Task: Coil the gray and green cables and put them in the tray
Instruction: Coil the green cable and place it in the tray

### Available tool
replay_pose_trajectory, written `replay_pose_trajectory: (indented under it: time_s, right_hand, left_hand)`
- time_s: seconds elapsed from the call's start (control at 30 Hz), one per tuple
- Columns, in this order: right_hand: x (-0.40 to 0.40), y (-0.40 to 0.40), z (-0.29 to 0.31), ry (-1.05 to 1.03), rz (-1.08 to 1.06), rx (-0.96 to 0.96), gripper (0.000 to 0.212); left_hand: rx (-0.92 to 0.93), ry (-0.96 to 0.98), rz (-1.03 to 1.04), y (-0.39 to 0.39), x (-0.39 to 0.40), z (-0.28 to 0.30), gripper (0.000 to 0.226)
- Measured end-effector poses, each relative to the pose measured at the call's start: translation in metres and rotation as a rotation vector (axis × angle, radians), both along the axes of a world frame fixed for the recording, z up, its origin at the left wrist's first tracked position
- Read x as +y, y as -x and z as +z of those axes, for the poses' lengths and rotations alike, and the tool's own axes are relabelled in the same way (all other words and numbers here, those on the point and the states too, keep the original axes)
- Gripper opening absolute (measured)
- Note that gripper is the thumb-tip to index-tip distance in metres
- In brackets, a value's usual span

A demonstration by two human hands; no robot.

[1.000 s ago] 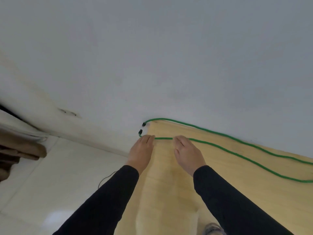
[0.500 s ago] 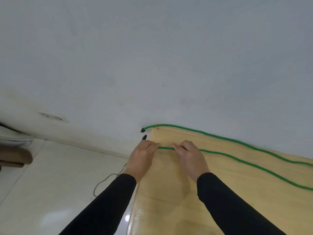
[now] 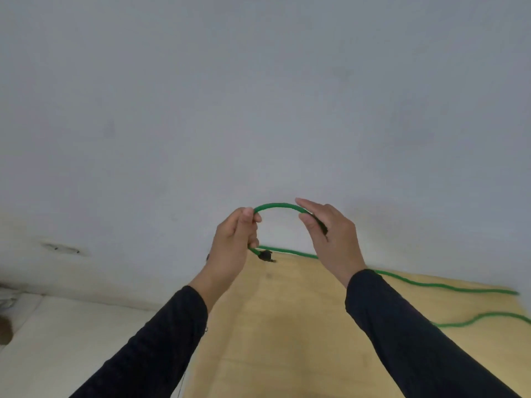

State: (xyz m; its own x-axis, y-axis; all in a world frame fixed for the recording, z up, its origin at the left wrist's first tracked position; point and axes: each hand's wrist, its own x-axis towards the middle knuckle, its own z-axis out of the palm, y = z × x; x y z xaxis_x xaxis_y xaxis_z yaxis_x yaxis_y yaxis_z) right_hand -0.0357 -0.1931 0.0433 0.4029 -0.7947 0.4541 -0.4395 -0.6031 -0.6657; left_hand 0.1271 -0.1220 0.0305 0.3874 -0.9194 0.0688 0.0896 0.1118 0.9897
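Both hands are now lifting the green cable point(image 3: 275, 205) off the counter point(image 3: 287, 326), where half a second ago they were pressing it flat near the corner. Its end is arching between them as a first loop, held in front of the wall point(image 3: 258, 96). The left hand point(image 3: 234, 248) is gripping the cable near its black plug point(image 3: 265, 255), which is dangling just below the curled fingers. The right hand point(image 3: 330, 237) is pinching the far side of the arch between thumb and fingers, with the upper fingers lying fairly straight.

From the right hand the cable is running on down and to the right, trailing along the far edge of the counter and snaking back near the right border. That loose length lies on the right hand's side, so my guess is the right hand will be feeding each new turn toward the left, which will gather the coil. Neither the gray cable nor the tray is showing.
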Motion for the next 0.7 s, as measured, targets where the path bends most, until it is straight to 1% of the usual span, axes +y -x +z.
replay_pose_trajectory:
  time_s: [0.1, 0.17, 0.23, 0.27, 0.3, 0.37, 0.43, 0.53, 0.57, 0.6, 0.63, 0.7]
  right_hand:
    - [0.007, 0.036, 0.022, -0.037, -0.004, -0.077, 0.031]
    - [0.012, 0.062, 0.028, -0.072, -0.026, -0.107, 0.031]
    - [0.015, 0.088, 0.029, -0.075, -0.027, -0.079, 0.031]
    - [0.017, 0.099, 0.03, -0.072, -0.003, -0.037, 0.031]
    - [0.02, 0.109, 0.03, -0.071, 0.036, 0.028, 0.031]
    - [0.027, 0.125, 0.032, -0.071, 0.139, 0.188, 0.034]
    - [0.037, 0.14, 0.039, -0.031, 0.238, 0.32, 0.037]
    - [0.05, 0.162, 0.056, 0.051, 0.331, 0.449, 0.043]
    - [0.053, 0.168, 0.063, 0.078, 0.361, 0.481, 0.043]
    - [0.055, 0.175, 0.069, 0.099, 0.386, 0.505, 0.042]
    - [0.057, 0.18, 0.075, 0.113, 0.398, 0.525, 0.042]
    - [0.055, 0.191, 0.083, 0.132, 0.391, 0.545, 0.043]
  left_hand:
    - [0.452, 0.082, -0.014, 0.024, -0.004, 0.047, 0.034]
    - [0.718, 0.182, -0.061, 0.039, -0.003, 0.071, 0.034]
    - [0.866, 0.284, -0.128, 0.059, 0.002, 0.089, 0.033]
    - [0.893, 0.323, -0.156, 0.072, 0.004, 0.097, 0.032]
    - [0.886, 0.355, -0.177, 0.087, 0.005, 0.104, 0.03]
    - [0.774, 0.383, -0.171, 0.118, 0.005, 0.114, 0.027]
    - [0.588, 0.385, -0.109, 0.149, 0.003, 0.119, 0.022]
    - [0.228, 0.306, 0.035, 0.186, 0.002, 0.12, 0.02]
    - [0.133, 0.286, 0.062, 0.196, 0.003, 0.12, 0.019]
    - [0.081, 0.278, 0.071, 0.205, 0.005, 0.12, 0.019]
    - [0.068, 0.281, 0.067, 0.211, 0.006, 0.122, 0.019]
    - [0.145, 0.308, 0.036, 0.219, 0.006, 0.131, 0.019]
